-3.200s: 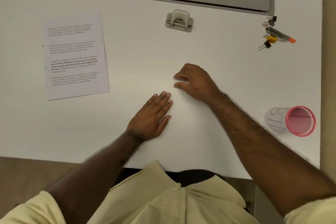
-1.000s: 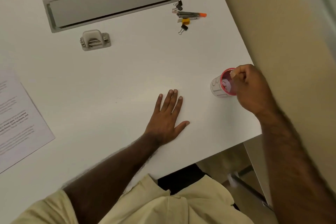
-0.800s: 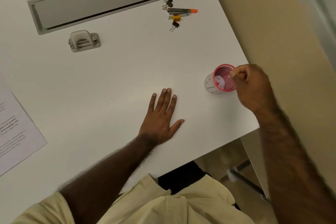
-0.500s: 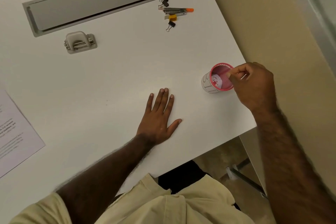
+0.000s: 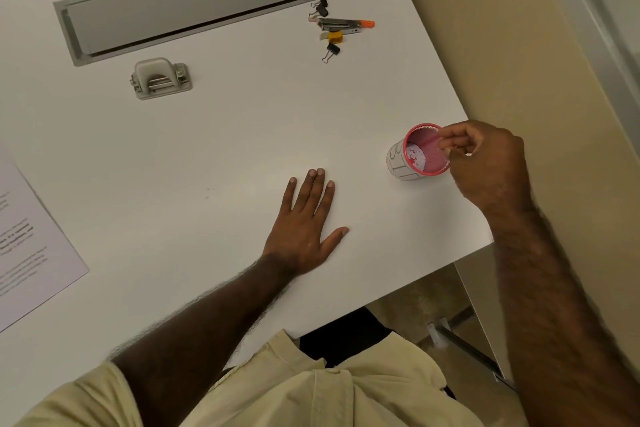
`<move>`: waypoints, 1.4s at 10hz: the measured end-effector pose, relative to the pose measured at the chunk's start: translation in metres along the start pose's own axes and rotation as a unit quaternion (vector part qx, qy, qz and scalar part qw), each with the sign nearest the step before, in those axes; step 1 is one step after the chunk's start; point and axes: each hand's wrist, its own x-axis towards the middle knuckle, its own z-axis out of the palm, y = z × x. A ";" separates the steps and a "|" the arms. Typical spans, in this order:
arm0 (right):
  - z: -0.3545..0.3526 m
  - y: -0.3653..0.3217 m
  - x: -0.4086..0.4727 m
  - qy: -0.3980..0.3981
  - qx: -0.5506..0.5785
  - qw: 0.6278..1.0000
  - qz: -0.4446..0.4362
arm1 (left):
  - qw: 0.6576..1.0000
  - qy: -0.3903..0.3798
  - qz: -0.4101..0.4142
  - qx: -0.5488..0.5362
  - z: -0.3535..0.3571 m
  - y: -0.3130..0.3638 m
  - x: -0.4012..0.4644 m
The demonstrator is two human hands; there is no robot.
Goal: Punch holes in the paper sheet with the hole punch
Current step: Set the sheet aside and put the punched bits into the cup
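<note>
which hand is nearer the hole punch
Left. The left hand lies flat on the desk below and right of the hole punch; the right hand is farther right, at the pink cup.

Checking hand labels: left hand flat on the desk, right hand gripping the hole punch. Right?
Not quite. In the head view the right hand is at the rim of the pink cup; the hole punch sits untouched. The left hand is flat on the desk.

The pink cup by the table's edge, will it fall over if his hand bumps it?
Probably, yes. The pink mesh cup looks light and holds only paper bits, so a nudge from the right hand could tip it. It's round, so it might then roll toward the nearby table edge.
</note>
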 end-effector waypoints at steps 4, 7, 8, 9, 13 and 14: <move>0.029 -0.041 -0.017 0.004 0.070 0.997 -0.045 | 1.000 -0.021 -0.003 -0.002 -0.001 -0.005 -0.004; 0.121 -0.109 -0.053 -0.152 0.044 0.968 -0.193 | 0.999 -0.011 -0.020 -0.038 -0.006 -0.034 -0.058; 0.151 -0.130 -0.058 -0.194 0.050 0.956 -0.212 | 0.998 0.015 -0.042 -0.038 -0.004 -0.043 -0.078; 0.180 -0.149 -0.063 -0.222 0.040 0.945 -0.236 | 0.996 0.043 -0.071 -0.041 -0.002 -0.051 -0.098; 0.238 -0.156 -0.088 -0.232 -0.209 0.844 -0.436 | 0.979 0.114 -0.157 -0.066 0.000 -0.057 -0.133; 0.249 -0.146 -0.094 -0.221 -0.251 0.813 -0.476 | 0.973 0.148 -0.171 -0.050 0.005 -0.059 -0.142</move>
